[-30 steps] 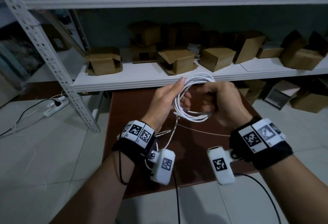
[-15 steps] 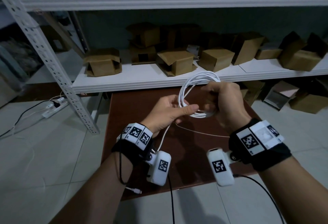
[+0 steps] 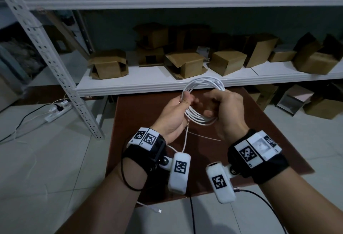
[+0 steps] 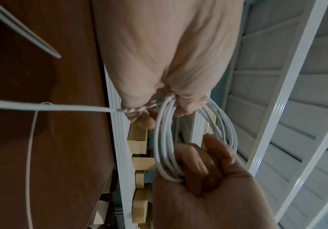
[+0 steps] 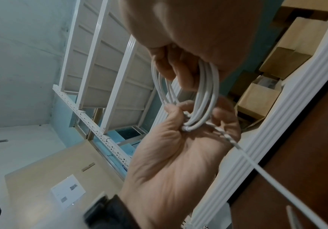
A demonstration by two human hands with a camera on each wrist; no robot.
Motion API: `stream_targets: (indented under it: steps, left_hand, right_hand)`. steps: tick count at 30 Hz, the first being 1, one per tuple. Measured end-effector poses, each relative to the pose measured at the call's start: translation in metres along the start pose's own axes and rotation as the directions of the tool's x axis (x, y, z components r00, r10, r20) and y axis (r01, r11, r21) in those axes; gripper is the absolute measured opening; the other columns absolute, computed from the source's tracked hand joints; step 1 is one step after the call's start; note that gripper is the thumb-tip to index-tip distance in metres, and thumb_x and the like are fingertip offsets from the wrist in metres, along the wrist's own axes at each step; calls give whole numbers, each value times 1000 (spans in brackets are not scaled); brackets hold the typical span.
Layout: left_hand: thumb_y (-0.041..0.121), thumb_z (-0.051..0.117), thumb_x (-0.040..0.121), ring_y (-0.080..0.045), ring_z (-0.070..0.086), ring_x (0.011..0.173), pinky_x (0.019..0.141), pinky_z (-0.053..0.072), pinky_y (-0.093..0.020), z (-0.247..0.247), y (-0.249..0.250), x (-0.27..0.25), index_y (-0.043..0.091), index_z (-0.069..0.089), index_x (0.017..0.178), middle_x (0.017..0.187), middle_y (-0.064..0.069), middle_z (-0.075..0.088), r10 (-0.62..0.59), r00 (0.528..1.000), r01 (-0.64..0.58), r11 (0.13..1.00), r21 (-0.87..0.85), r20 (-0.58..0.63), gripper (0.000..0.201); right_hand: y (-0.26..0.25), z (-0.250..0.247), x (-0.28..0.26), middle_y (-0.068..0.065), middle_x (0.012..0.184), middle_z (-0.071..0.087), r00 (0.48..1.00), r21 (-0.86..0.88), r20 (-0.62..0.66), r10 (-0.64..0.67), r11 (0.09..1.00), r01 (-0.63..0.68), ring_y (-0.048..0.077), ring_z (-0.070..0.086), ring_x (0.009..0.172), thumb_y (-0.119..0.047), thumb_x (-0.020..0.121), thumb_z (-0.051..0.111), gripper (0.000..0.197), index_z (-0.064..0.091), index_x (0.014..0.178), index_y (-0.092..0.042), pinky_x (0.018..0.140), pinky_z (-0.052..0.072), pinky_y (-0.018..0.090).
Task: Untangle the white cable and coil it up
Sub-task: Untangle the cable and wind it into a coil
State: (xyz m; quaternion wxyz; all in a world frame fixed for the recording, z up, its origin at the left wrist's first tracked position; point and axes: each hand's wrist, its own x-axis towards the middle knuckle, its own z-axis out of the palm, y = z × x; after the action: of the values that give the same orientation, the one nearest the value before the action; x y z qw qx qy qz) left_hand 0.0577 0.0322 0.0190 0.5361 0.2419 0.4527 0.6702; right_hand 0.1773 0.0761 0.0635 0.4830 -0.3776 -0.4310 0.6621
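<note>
The white cable (image 3: 196, 118) is wound into a coil of several loops, held in the air above the brown table (image 3: 148, 115). My left hand (image 3: 186, 102) pinches the coil's left side between thumb and fingers. My right hand (image 3: 211, 104) grips the right side with curled fingers. The loose tail (image 3: 184, 141) drops from my left hand past the wrist, and its connector (image 3: 159, 210) hangs below the table's near edge. In the left wrist view the coil (image 4: 162, 147) spans both hands. The right wrist view shows the coil (image 5: 208, 93) and a twisted stretch of tail (image 5: 222, 134).
A thin white wire (image 3: 204, 137) lies on the table under my hands. Behind the table, a white shelf (image 3: 167, 85) carries several cardboard boxes (image 3: 109, 65). Its perforated upright (image 3: 55, 63) stands on the left. A power strip (image 3: 55, 112) lies on the floor.
My left hand has risen from the tail at the coil's bottom to its left side and now pinches the loops there. The right hand kept its grip.
</note>
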Motion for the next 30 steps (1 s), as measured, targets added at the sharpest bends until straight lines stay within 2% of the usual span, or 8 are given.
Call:
stream_targets:
  steps: [4,7,13,15,20,24,27,30]
  left_hand:
    - [36,47,108,-20,61,82,99,49,-50,2,1,-1,9,51,102,85,-6,55,45,998,-39,990,-139,45,29]
    - [40,45,108,-10,47,59,87,39,-38,2,-2,1,12,48,96,67,4,43,95,992,-74,972,-222,85,31]
    - [78,54,85,-9,13,44,48,21,-23,4,12,-3,15,51,72,55,8,13,45,997,-15,914,-406,66,64]
    - [73,57,91,-9,13,40,43,18,-23,3,16,-4,19,47,63,49,9,15,6,1000,3,921,-389,23,62]
    - [37,62,101,-8,15,37,43,13,-26,1,20,-2,26,34,59,44,10,19,42,992,-60,986,-155,-118,52]
    - [19,67,99,-8,18,37,43,13,-23,-6,23,-2,21,41,63,48,7,21,190,969,-172,977,124,-155,44]
    - [22,71,87,-11,25,39,43,20,-22,-5,19,-3,8,52,66,48,4,28,330,942,-266,853,449,-68,32]
    - [32,70,73,-7,37,49,49,31,-26,0,11,-7,13,52,54,50,7,43,386,922,-289,633,718,30,32]
  right_hand:
    - [1,2,-1,0,45,42,1000,45,-6,-3,999,3,20,46,44,8,83,60,32,46,61,-11,42,30,26]
    - [3,3,-1,-1,49,34,1000,71,-7,6,997,-6,16,32,45,7,81,62,37,43,58,-15,43,29,26]
    - [13,8,-5,-1,53,24,996,209,39,81,974,-88,14,22,47,8,83,57,42,35,58,-16,44,25,27]
    - [15,9,-6,-1,53,23,993,201,68,98,973,-109,14,23,45,7,85,57,42,36,56,-16,44,29,27]
    - [14,1,-6,0,53,20,957,28,272,100,993,-111,16,23,47,-2,83,62,38,36,61,-18,54,41,30]
    - [0,-10,-2,5,49,32,891,-242,442,100,970,11,21,36,43,3,93,62,36,49,61,-7,62,54,36]
    - [-5,-15,-1,9,51,43,865,-503,475,162,856,116,16,44,42,5,90,66,26,58,65,3,55,53,34]
    - [2,-13,-2,9,50,51,894,-730,416,165,647,220,11,47,41,-1,84,63,22,60,63,5,46,40,27]
